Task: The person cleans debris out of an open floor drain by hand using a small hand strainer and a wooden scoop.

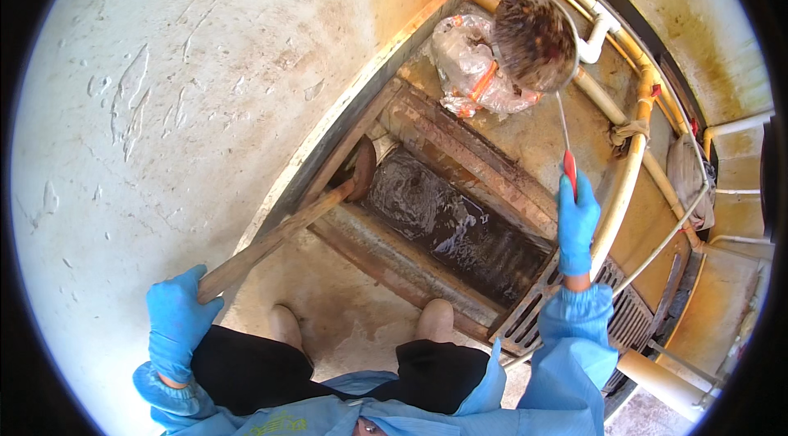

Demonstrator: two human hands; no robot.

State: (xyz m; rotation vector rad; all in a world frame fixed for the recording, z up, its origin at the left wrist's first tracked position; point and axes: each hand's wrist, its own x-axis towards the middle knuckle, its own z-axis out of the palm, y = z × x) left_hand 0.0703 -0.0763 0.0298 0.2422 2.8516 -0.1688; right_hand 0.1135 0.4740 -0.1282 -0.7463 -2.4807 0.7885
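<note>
My left hand, in a blue glove, grips the end of a wooden handle; its rusty round metal head rests at the left end of an open floor drain with dark water. In my gloved right hand is the red grip of a long-handled round strainer. The strainer's head, piled with dark brown debris, is over a clear plastic bag with orange stripes. The bag's contents are partly hidden.
Rusty metal edging frames the drain, with a slotted metal grate at its right end. Yellowed pipes and a thin hose run along the right. A pale wall stands at left. My boots are near the drain's edge.
</note>
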